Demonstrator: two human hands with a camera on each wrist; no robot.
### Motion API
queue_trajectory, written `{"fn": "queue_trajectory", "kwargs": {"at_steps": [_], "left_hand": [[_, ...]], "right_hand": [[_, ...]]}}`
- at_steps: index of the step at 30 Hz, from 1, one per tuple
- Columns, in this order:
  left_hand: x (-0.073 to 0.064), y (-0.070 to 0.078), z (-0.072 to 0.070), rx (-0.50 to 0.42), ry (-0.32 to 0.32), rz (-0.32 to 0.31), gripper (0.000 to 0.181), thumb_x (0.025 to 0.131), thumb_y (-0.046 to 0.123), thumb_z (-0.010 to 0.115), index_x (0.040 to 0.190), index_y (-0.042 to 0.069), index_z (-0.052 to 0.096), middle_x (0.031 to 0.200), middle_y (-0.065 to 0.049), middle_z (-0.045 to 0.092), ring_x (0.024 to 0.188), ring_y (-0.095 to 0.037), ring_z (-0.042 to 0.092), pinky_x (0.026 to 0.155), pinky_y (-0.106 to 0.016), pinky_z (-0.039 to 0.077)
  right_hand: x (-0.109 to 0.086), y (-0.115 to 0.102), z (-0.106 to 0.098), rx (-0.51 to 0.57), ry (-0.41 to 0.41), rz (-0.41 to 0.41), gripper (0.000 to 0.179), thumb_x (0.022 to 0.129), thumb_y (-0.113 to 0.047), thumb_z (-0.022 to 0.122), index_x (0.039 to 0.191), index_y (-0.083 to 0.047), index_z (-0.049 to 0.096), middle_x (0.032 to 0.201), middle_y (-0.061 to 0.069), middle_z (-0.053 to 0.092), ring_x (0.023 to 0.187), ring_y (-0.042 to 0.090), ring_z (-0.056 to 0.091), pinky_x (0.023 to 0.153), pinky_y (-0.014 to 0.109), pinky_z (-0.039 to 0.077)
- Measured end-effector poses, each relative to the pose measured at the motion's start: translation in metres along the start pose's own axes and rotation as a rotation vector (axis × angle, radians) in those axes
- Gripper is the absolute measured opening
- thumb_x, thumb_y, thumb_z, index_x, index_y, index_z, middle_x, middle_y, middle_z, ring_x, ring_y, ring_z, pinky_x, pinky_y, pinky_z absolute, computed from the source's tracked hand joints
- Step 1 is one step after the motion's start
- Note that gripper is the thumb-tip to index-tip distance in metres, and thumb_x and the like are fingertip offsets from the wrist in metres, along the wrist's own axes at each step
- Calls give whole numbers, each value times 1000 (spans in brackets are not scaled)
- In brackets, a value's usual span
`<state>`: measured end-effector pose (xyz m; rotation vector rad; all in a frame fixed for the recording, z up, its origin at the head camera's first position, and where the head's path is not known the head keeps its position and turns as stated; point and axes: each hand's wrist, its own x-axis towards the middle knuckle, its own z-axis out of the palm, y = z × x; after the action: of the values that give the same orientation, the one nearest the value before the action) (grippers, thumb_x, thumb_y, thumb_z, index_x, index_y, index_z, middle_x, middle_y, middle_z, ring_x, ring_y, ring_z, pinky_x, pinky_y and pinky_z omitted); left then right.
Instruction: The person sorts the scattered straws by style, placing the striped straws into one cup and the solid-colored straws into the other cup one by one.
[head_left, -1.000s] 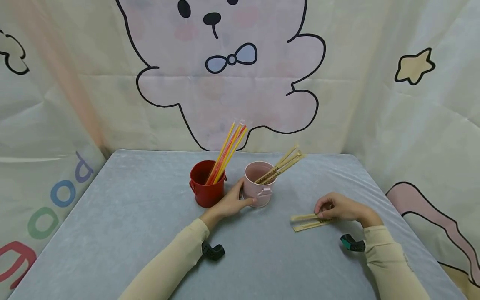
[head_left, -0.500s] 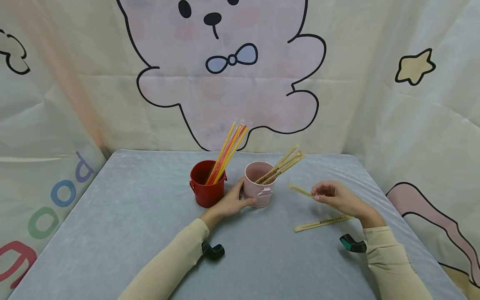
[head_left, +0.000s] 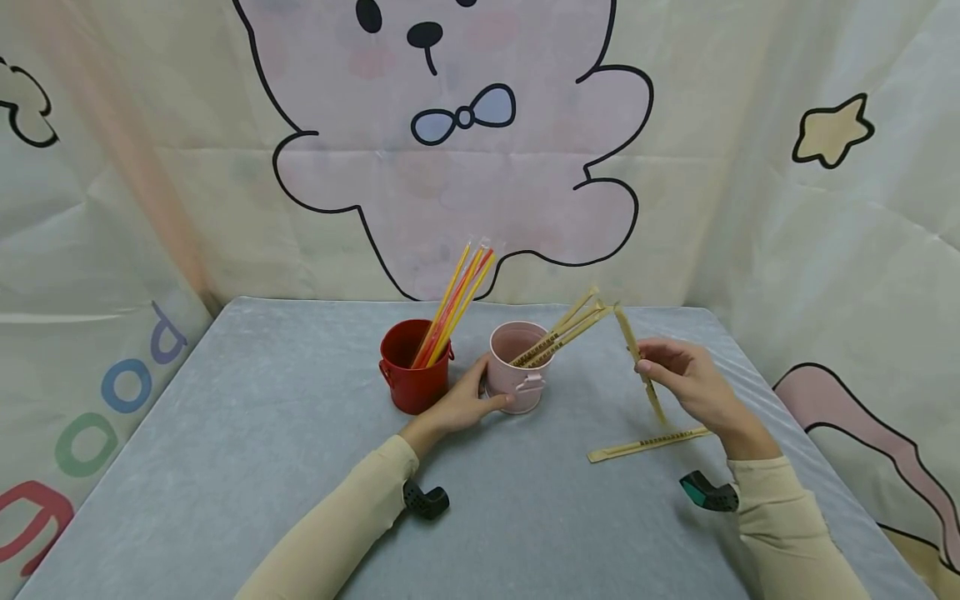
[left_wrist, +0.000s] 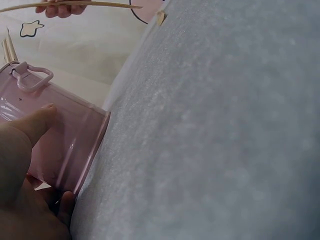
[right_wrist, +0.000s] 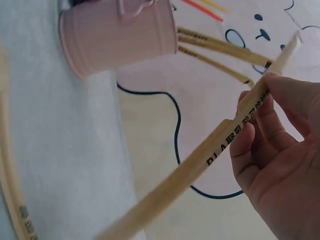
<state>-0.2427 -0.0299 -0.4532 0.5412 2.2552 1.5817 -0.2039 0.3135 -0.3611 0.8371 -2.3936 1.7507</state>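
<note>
My left hand (head_left: 457,410) grips the small pink bucket (head_left: 519,385), thumb along its near side and fingers behind it. Several paper-wrapped straws (head_left: 561,340) lean out of that bucket to the right. Raised above the table, my right hand (head_left: 692,385) pinches another paper-wrapped straw (right_wrist: 187,162) between thumb and fingers. In the head view this straw stands steeply tilted, its top end close to the tips of the leaning straws. One more wrapped straw (head_left: 641,448) lies flat on the table below the right hand.
Left of the pink bucket stands a red bucket (head_left: 411,390) holding several yellow and red straws (head_left: 456,308) in clear wrappers. A pale blue cloth (head_left: 300,400) covers the table. Printed curtains (head_left: 525,200) hang behind and at both sides.
My right hand has picked one wrapped straw up from beside the other, lifted it away from me and turned it from flat to steep. The left hand has stayed on the pink bucket.
</note>
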Motion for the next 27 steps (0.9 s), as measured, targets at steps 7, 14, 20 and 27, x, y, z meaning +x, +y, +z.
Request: {"fn": "queue_trajectory", "kwargs": {"at_steps": [7,14,20,27], "left_hand": [[0,-3,0,-2,-8,9,84,87,42,69,152,34,17,161,7,23,151,-19,22,122,-49,24],[1,-2,0,-6,-5,8,83,87,43,69,151,35,17,161,8,22,152,-19,21,123,-50,23],[1,-1,0,-2,-5,12,84,87,42,69,152,33,16,161,6,22,152,-20,21,122,-50,23],[-1,1,0,-3,-8,27,83,89,38,68,153,31,16,161,5,22,151,-20,21,123,-48,23]], "right_hand": [[-2,-14,0,165,28,-73,29,94,14,47,111,-3,62,99,-4,69,92,4,66,82,16,55],[-2,-23,-1,306,61,-95,25,95,15,42,110,3,58,99,0,69,94,10,66,81,19,55],[-3,-29,2,329,97,-84,29,95,14,43,109,-4,61,97,-1,70,93,11,66,81,20,56],[-3,-30,4,376,78,-118,30,95,15,42,110,-2,61,98,1,70,94,13,67,83,23,56]]}}
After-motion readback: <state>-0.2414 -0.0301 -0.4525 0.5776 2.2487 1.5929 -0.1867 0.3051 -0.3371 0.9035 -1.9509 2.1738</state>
